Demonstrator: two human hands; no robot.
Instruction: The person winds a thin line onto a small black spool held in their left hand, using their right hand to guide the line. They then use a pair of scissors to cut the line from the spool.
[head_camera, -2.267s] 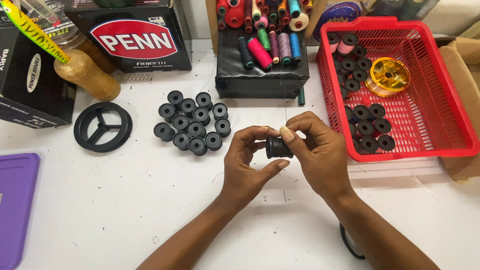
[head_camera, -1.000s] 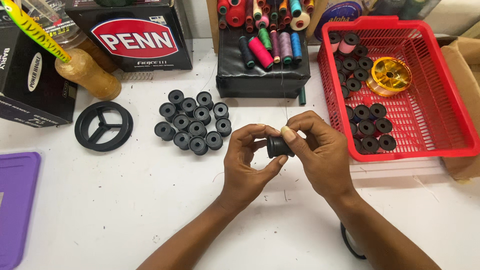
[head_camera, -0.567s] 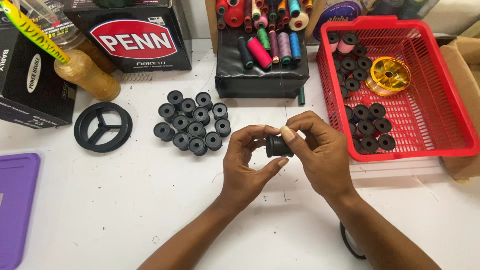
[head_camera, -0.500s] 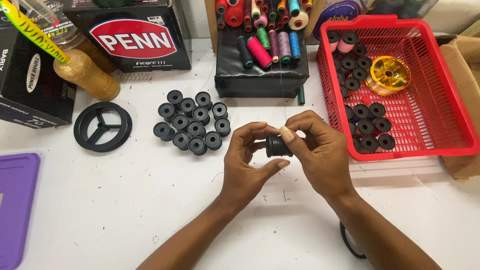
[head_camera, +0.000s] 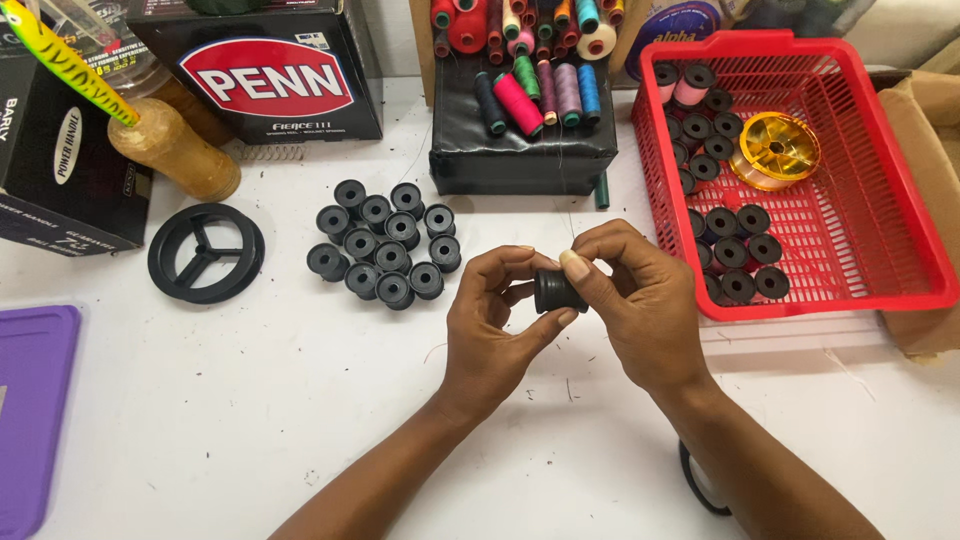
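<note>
while a small black spool (head_camera: 556, 291) is pinched between the fingertips of the left hand (head_camera: 492, 330) and the right hand (head_camera: 640, 300) above the white table (head_camera: 250, 420), a cluster of black spools (head_camera: 385, 245) is seen laid out to the left; more spools (head_camera: 730, 265) are left in the red basket (head_camera: 850, 290), so the work is judged partly done.

A white worktop (head_camera: 250, 420) fills nearly the whole view, matte and lightly scuffed, with small dark flecks and a few loose thread ends lying on it. The light is even and bright, throwing only soft, short shadows. Along the far edge a strip of pale wall (head_camera: 395, 35) shows. No floor or window is in sight.
</note>
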